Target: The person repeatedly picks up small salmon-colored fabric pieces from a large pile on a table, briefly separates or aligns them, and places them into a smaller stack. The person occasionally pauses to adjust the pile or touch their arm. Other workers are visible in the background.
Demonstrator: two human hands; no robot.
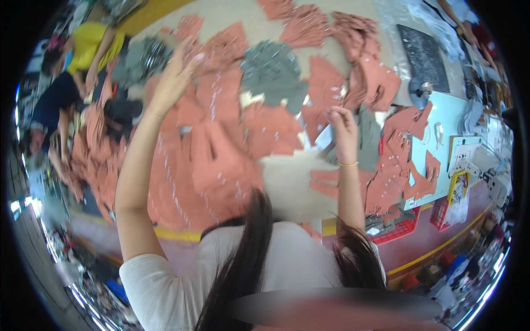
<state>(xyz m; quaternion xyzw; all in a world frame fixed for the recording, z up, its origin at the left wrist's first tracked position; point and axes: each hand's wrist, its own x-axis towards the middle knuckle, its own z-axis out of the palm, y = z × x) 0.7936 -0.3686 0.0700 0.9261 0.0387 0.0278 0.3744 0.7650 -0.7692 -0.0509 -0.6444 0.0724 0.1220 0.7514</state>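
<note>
My left hand reaches far over the table to a stack of coral fabric pieces. Its fingers are stretched out and somewhat blurred, with the thumb side apart. My right hand is raised over the table with fingers curled in a pinch. Whatever lies between those fingertips is too small to make out. Beside it are a coral cut piece and a small white sheet. Large coral fabric panels with small pale tags spread below my left arm. A grey-green fabric pile sits between my hands.
At the left, people handle more coral fabric. A pale green table at the right bears coral pieces and adjoins a sewing machine. Red baskets stand below it. A black board lies at the far right.
</note>
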